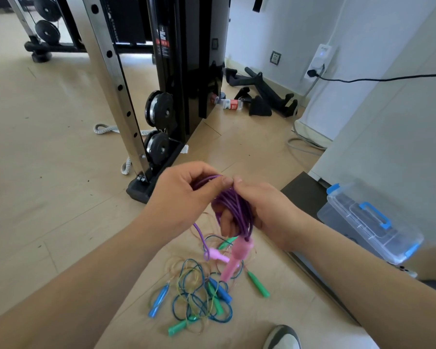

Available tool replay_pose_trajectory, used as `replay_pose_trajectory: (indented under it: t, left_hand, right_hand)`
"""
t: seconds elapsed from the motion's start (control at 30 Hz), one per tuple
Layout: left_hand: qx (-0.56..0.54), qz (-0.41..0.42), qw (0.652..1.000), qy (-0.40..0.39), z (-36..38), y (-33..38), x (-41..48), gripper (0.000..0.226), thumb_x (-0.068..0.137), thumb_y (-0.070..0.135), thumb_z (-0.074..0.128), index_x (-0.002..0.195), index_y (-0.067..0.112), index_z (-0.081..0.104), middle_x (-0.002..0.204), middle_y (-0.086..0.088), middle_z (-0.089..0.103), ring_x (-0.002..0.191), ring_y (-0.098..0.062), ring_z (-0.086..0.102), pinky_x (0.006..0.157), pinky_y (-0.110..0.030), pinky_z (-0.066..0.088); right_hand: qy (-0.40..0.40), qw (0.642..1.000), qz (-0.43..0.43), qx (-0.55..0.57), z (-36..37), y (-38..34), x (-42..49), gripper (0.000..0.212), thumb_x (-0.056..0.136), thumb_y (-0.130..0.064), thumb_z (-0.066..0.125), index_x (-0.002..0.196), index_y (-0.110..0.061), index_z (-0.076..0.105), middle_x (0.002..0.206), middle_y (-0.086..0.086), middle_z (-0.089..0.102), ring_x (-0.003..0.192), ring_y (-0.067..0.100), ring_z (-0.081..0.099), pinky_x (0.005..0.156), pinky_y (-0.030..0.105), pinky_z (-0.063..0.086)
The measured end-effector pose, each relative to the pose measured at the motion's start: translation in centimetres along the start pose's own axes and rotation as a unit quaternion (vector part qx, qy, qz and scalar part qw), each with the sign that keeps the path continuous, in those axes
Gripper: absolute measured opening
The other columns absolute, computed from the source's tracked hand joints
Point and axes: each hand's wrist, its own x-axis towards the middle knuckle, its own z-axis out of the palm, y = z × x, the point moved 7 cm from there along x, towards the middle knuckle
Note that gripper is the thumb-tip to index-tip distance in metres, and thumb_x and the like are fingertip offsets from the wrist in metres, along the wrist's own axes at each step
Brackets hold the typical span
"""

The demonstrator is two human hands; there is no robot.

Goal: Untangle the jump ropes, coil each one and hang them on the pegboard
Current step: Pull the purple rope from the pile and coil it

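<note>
I hold a purple jump rope (pixel 233 205) in several coils between both hands, above the floor. My left hand (pixel 184 197) pinches a strand at the top of the coil. My right hand (pixel 262 210) grips the bundle from the right, fingers through the loops. Two pink handles hang below: one (pixel 237 258) straight down, the other (pixel 219 255) on a loose purple end. On the floor underneath lies a tangle of thin ropes (pixel 199 298), blue and green, with blue handles (pixel 159 301) and green handles (pixel 258 284). No pegboard is in view.
A black weight machine with a steel upright (pixel 126 104) stands ahead on the left. A clear plastic box with blue latches (pixel 368 222) sits at the right beside a white wall. Black grips and a bottle (pixel 230 104) lie by the far wall. My shoe (pixel 282 337) shows at the bottom.
</note>
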Motion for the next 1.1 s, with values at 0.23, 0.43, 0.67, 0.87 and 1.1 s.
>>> replay_pose_trajectory:
  t: [0.23,0.43,0.67,0.87,1.1]
  left_hand:
    - [0.053,-0.155,0.984,-0.063,1.1,-4.2,-0.7,0.041,0.107,0.038,0.048,0.074,0.019,0.065,0.062,0.000,0.063,0.045,-0.010,0.048,0.050,-0.020,0.044]
    - [0.061,-0.244,0.936,-0.247,5.7,-6.1,-4.3,0.027,0.109,0.036,0.037,0.102,0.023,0.060,0.066,-0.012,0.065,0.043,-0.020,0.056,0.046,-0.024,0.046]
    - [0.116,-0.129,0.929,-0.326,7.9,-2.2,-5.7,0.022,0.101,0.034,0.056,0.091,0.017,0.066,0.072,-0.008,0.071,0.048,-0.010,0.054,0.051,-0.024,0.049]
    - [0.070,-0.019,0.994,-0.083,2.1,-0.4,-1.1,0.024,0.101,0.031,0.061,0.085,0.017,0.071,0.056,0.005,0.058,0.048,-0.003,0.042,0.049,-0.018,0.037]
    - [-0.011,-0.134,0.991,-0.025,0.0,-3.7,-0.2,0.034,0.091,0.048,0.070,0.078,0.017,0.069,0.058,0.002,0.055,0.051,-0.012,0.047,0.051,-0.027,0.045]
  right_hand:
    - [0.047,0.989,-0.024,0.140,-0.4,-0.2,-0.2,0.025,0.103,-0.015,0.059,0.092,0.004,0.071,0.070,0.012,0.069,0.060,0.017,0.060,0.060,0.024,0.053]
    - [0.165,0.965,-0.002,0.204,-3.8,1.0,0.0,0.043,0.104,-0.032,0.059,0.109,0.008,0.074,0.105,0.012,0.079,0.075,0.017,0.066,0.053,0.031,0.049]
    - [0.271,0.940,-0.024,-0.207,-6.8,0.6,-0.5,0.019,0.101,-0.028,0.063,0.106,-0.011,0.067,0.091,0.003,0.077,0.085,0.018,0.074,0.082,0.037,0.059]
    - [0.052,0.997,0.031,-0.054,-2.5,1.2,-0.3,0.035,0.105,-0.031,0.054,0.093,0.001,0.062,0.063,0.010,0.069,0.057,0.030,0.064,0.069,0.052,0.059]
    - [-0.031,0.996,0.001,0.079,-0.3,0.1,-0.5,0.030,0.099,-0.027,0.062,0.086,0.000,0.065,0.060,0.010,0.053,0.057,0.020,0.050,0.063,0.028,0.048]
